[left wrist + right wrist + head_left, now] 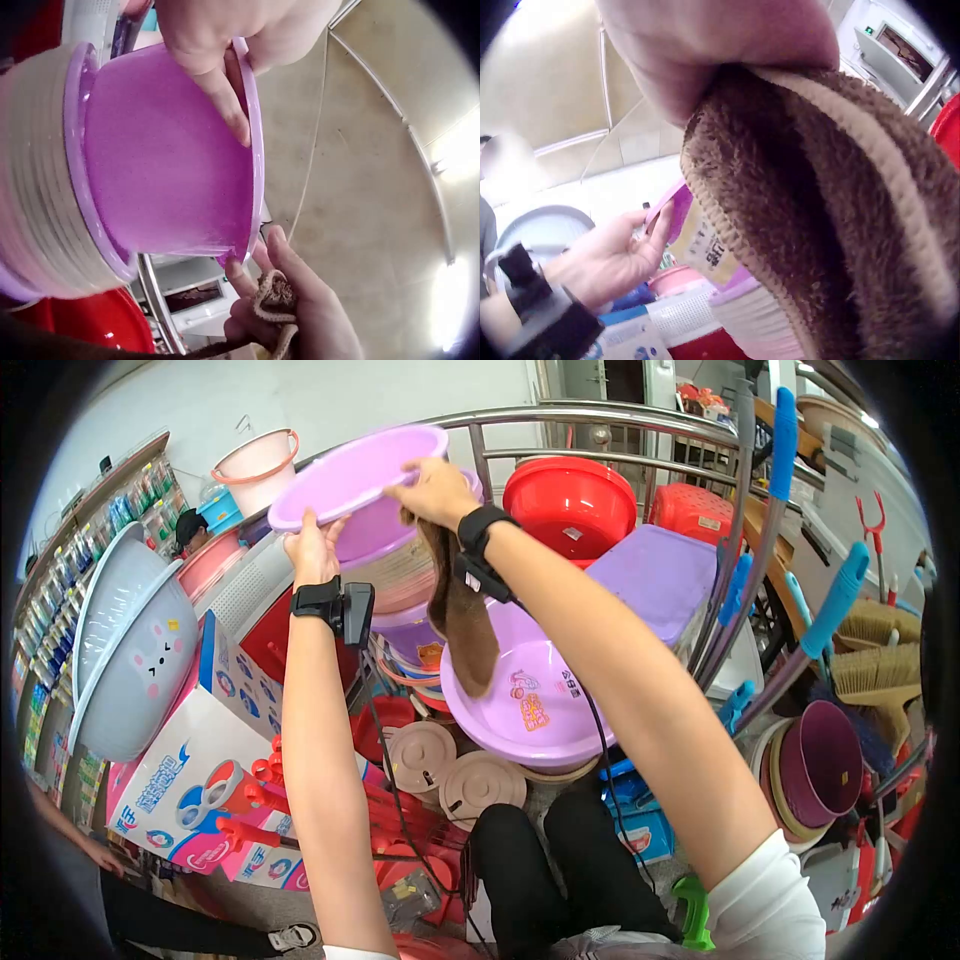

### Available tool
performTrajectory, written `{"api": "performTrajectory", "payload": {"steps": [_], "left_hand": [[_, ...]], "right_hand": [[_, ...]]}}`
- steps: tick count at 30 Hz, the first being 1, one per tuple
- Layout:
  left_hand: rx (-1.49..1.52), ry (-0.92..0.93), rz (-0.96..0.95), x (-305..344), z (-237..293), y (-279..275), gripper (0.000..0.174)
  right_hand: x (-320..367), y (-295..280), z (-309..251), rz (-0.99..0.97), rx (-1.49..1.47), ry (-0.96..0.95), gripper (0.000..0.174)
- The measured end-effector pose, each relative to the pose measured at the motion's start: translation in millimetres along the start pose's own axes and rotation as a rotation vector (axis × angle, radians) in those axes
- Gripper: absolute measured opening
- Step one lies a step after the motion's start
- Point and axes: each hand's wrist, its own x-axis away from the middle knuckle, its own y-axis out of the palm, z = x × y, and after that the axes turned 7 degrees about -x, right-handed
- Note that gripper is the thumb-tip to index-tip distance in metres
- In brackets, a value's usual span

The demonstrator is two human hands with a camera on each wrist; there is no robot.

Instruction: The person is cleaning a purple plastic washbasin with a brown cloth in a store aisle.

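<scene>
A light purple basin point(365, 470) is held tilted above a stack of basins point(385, 575). My left hand point(314, 550) grips its near left rim; in the left wrist view the left fingers point(225, 97) lie along the outer wall of the basin point(165, 157). My right hand point(440, 490) is at the rim's right side, holding a brown cloth point(470, 635) with a beige edge that hangs down. In the right wrist view the cloth point(765, 202) hangs from the right hand point(720, 45) and covers much of the view.
A larger purple basin point(535, 705) lies below the cloth. Red basins point(570, 505) and a purple lid point(655, 580) stand behind, by a metal railing point(600, 418). Blue-handled poles point(775, 480) rise at right; grey-blue basins point(135, 650) and a printed box point(165, 790) are at left.
</scene>
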Motion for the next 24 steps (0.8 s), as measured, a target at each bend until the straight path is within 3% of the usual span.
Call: {"api": "performTrajectory", "payload": {"steps": [3,5,7,8,9,11,15,17,19,21,22,24], "left_hand": [[-0.087,-0.115,-0.026,-13,-13,-15,0.032],[-0.165,-0.184,-0.071,-8,-22,-19,0.035],[-0.409,-0.378,0.187,6,-25,-10,0.041],[-0.627,-0.387,0.017,-12,-45,-33,0.043],[-0.633,-0.406,0.003,-14,-44,-40,0.043],[-1.135,-0.389,-0.255,-12,-34,-42,0.045],[-1.261,-0.483,-0.237,-11,-47,-45,0.05],[-1.333,-0.363,-0.232,1,-54,-40,0.052],[-1.309,-0.362,-0.201,17,-58,-37,0.056],[-1.194,-0.237,-0.147,38,-54,-33,0.056],[-1.125,-0.155,-0.144,53,-54,-32,0.053],[-0.991,0.047,-0.131,96,-52,-30,0.048]], "right_hand": [[4,17,20,-0.094,0.236,0.118,0.048],[7,24,43,-0.104,0.222,0.182,0.047],[17,26,62,-0.081,0.479,0.145,0.044],[21,25,70,-0.069,0.541,0.08,0.041],[25,24,75,-0.067,0.546,0.103,0.041],[27,20,72,-0.088,0.465,0.037,0.041],[22,9,52,-0.197,0.541,0.117,0.034],[25,0,34,0.009,0.484,-0.022,0.03],[36,-28,-6,0.128,0.322,-0.284,0.021],[72,-73,-63,0.203,0.028,-0.363,0.026],[99,-105,-89,0.067,0.255,-0.222,0.024],[161,-142,-119,0.252,0.393,-0.436,0.024]]}}
